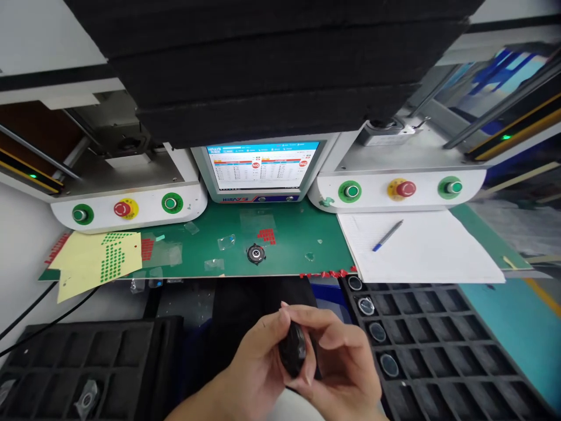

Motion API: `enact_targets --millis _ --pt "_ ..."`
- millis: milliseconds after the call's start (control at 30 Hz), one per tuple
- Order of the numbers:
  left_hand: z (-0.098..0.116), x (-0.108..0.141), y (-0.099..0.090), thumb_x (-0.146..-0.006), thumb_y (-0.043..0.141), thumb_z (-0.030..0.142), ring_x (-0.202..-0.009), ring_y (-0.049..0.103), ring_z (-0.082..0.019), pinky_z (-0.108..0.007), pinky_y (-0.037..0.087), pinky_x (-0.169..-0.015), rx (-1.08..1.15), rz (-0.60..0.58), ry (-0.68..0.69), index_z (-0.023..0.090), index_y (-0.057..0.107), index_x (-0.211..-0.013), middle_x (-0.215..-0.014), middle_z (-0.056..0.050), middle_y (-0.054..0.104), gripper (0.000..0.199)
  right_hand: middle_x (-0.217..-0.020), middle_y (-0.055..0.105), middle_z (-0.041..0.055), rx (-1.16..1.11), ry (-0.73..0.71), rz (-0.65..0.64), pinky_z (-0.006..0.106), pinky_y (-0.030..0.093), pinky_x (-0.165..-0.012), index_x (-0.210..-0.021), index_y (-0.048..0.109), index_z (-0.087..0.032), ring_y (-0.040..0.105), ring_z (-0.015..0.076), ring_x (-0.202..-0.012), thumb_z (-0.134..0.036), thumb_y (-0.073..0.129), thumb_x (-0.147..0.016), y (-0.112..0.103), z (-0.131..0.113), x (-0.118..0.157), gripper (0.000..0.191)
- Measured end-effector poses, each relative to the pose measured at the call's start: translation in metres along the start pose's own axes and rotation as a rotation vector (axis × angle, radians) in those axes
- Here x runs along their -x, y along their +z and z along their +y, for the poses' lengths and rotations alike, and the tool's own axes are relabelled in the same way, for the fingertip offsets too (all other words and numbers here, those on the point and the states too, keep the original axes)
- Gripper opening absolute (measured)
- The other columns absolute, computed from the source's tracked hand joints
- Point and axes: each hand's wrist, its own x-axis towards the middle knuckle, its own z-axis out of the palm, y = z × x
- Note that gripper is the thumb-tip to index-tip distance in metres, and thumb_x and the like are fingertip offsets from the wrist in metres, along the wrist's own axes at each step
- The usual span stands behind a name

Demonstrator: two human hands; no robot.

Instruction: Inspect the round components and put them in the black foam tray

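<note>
Near the bottom centre, a dark round object (293, 349), resembling a watch body, is held on edge between both hands. My left hand (258, 362) has its thumb and fingers closed on the near-left side of it. My right hand (339, 356) grips its right side, with fingers bent around it and partly hiding it. On the green work surface (284, 257) beyond the hands lies another round black watch part (256, 253), its back face up. Small clear film pieces (227, 242) and red stickers (266, 235) lie around that part.
A screen (258, 166) stands between two machine panels with green and red buttons. Paper with a pen (388, 235) lies right, yellow sticker sheets (103, 257) left. A black tray (421, 327) with several round parts is at right; another tray (127, 351) is lower left.
</note>
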Motion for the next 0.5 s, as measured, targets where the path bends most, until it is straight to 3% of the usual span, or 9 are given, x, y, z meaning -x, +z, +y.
enact_targets --millis 133,333,400,500 --pt "-0.003 -0.003 0.0 -0.08 0.063 0.049 -0.037 0.033 -0.003 -0.018 0.021 -0.041 -0.018 -0.021 0.02 0.011 0.055 -0.054 -0.044 0.0 0.046 0.047 -0.114 0.064 0.0084 0.052 -0.012 -0.003 0.048 0.053 -0.093 -0.101 0.047 -0.027 0.062 0.0263 -0.109 -0.013 0.076 -0.073 -0.005 0.0 0.002 0.043" --pt "-0.007 -0.015 -0.011 -0.082 0.058 0.052 -0.039 0.039 -0.005 -0.016 0.025 -0.038 -0.071 -0.073 -0.014 0.009 0.061 -0.066 -0.049 -0.002 0.05 0.046 -0.118 0.062 0.0097 0.05 -0.043 0.014 0.049 0.054 -0.093 -0.107 0.044 -0.027 0.062 0.0273 -0.111 -0.007 0.075 -0.072 -0.006 0.009 0.003 0.051" --pt "0.005 -0.016 -0.016 -0.083 0.053 0.059 -0.047 0.045 -0.008 -0.016 0.032 -0.041 -0.265 -0.048 -0.041 0.01 0.065 -0.081 -0.062 -0.005 0.056 0.051 -0.114 0.065 0.0077 0.021 -0.024 0.149 0.049 0.056 -0.09 -0.103 0.044 -0.028 0.065 0.0261 -0.107 -0.01 0.074 -0.074 -0.009 0.014 0.0 0.045" --pt "0.044 -0.023 -0.026 -0.09 0.046 0.054 -0.073 0.056 -0.015 -0.023 0.048 -0.058 -0.923 0.055 0.054 0.016 0.063 -0.108 -0.092 -0.008 0.061 0.045 -0.104 0.068 0.0053 -0.004 0.031 0.467 0.043 0.06 -0.081 -0.095 0.045 -0.026 0.069 0.0242 -0.097 -0.015 0.074 -0.076 -0.019 0.022 -0.01 0.036"
